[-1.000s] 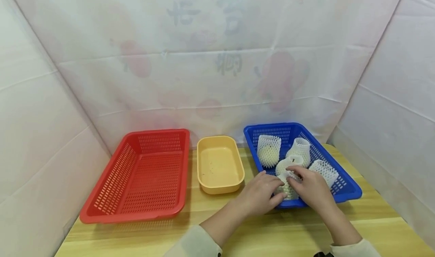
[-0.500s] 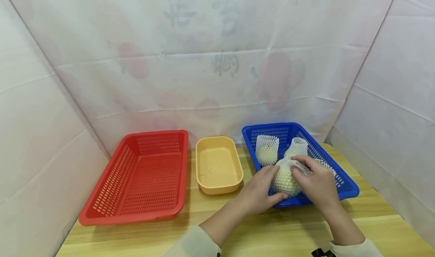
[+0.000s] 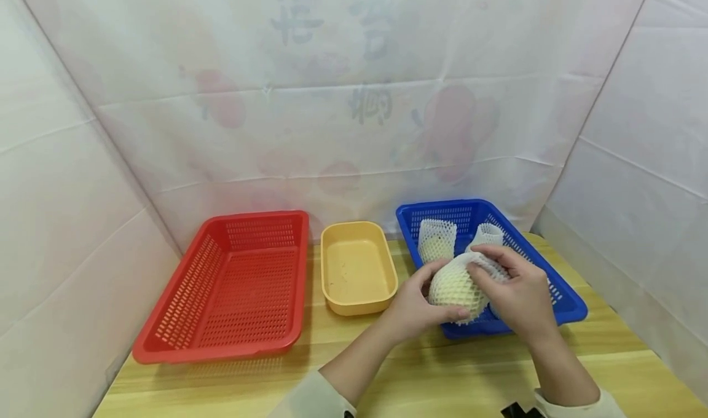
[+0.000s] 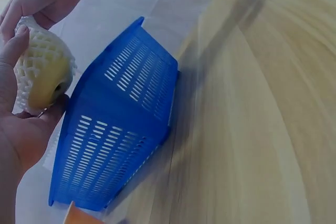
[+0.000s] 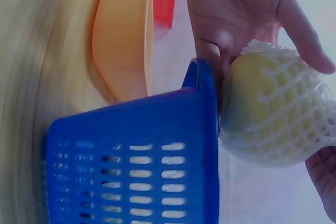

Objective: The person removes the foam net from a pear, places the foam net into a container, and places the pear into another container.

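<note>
A round pale yellow fruit in a white foam net is held up over the near side of the blue basket. My left hand grips it from the left, thumb in front. From the right, my right hand pinches the gathered net at its top. In the left wrist view, the fruit's bare lower end shows a dark spot. Whether it is a pear or an apple I cannot tell. Behind it, another netted fruit and a netted piece lie in the basket; my right hand hides part of the inside.
A yellow tub stands left of the blue basket on the wooden table. Farther left is a large red basket. White cloth walls close in the back and both sides.
Both hands have lifted the netted fruit out of the blue basket's near end, slightly up and left. My left hand has closed round it, and my right fingers have gathered the net's top.
</note>
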A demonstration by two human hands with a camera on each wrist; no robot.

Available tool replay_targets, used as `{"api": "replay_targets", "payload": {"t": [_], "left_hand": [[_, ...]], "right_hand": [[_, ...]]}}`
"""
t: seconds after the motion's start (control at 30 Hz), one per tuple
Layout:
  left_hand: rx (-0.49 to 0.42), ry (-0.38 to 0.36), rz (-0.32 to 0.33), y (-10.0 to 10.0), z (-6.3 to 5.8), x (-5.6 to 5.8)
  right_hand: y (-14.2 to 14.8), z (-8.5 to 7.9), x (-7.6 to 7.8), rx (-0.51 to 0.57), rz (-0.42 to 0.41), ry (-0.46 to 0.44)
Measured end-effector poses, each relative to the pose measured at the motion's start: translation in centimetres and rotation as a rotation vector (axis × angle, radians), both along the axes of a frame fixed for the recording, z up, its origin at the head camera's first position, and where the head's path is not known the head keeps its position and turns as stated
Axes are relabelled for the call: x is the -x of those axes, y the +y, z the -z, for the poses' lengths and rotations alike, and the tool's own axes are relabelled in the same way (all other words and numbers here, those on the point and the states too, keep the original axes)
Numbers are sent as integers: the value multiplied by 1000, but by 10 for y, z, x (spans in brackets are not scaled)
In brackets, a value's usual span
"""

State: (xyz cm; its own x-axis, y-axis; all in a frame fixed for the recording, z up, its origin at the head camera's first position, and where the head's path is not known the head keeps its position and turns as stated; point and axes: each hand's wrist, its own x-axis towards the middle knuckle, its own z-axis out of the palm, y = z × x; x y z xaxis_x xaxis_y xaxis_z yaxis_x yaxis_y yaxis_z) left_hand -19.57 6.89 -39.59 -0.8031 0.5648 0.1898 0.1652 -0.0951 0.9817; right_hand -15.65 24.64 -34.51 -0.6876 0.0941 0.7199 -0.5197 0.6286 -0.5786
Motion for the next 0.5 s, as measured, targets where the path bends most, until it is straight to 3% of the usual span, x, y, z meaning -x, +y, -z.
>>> {"api": "replay_targets", "payload": {"t": [0.1,0.3,0.5], "left_hand": [[-27,-17,8,-7,0,-3],[30,12,-59,-28,-2,-12],[72,4,-106,-50,6,-20]], "right_hand": [[-5,-3,-2,-12,-43,7],[-18,-4,-5,-66,-129,-35],[-29,1,-3,-182,-194,-59]]}}
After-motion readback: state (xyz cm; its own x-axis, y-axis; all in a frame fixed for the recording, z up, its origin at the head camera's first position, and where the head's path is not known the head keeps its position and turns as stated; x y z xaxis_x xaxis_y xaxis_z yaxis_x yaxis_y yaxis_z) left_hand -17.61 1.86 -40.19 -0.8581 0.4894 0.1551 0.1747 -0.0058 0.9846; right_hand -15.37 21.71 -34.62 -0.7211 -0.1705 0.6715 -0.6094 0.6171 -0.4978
